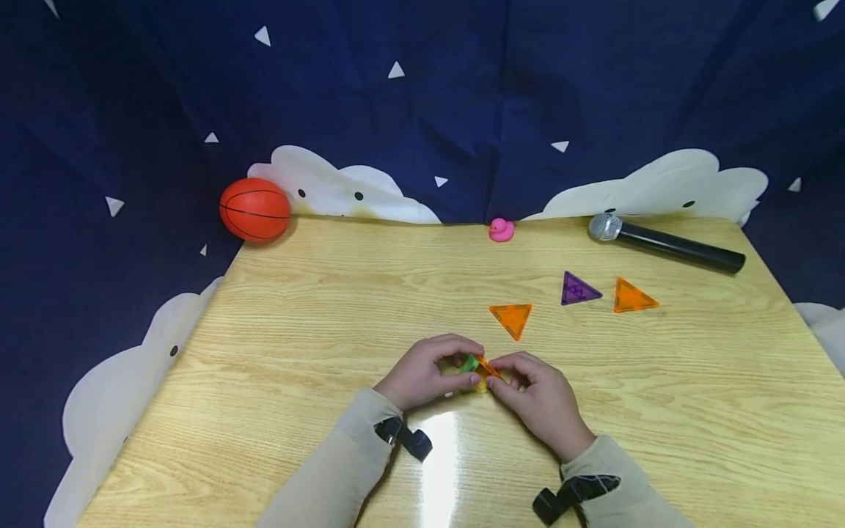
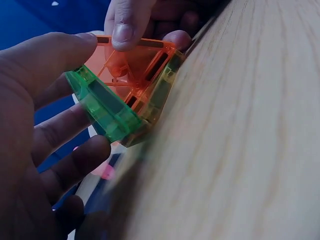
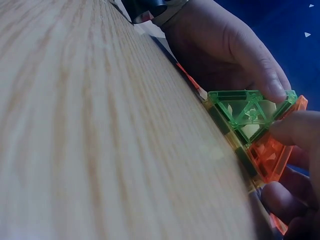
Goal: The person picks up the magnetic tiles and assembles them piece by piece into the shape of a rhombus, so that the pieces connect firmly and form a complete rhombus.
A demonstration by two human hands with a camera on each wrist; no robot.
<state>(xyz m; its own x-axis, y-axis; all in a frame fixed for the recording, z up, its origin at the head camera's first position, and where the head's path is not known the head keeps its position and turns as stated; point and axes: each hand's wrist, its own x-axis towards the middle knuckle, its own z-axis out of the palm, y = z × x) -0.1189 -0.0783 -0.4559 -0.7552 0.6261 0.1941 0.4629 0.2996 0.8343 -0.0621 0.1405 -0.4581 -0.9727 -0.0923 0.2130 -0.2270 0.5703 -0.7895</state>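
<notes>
My left hand [image 1: 425, 374] pinches a see-through green triangular magnetic tile [image 3: 250, 116] by its upper edge. From the other side, my right hand [image 1: 541, 400] pinches an orange triangular magnetic tile [image 2: 131, 65] between thumb and fingers. Both tiles stand tilted over a yellow tile [image 2: 164, 90] that lies at the tabletop. Green and orange lean against each other along their sides in the right wrist view. Just beyond my hands lies a loose orange triangular tile [image 1: 513, 320], flat on the wood.
Farther right lie a purple triangular tile [image 1: 579, 289] and another orange triangular tile [image 1: 634, 296]. A black microphone [image 1: 680, 247], a pink toy duck [image 1: 502, 230] and a small red basketball [image 1: 254, 210] line the back of the table [image 1: 297, 330], before a dark blue curtain [image 1: 429, 110].
</notes>
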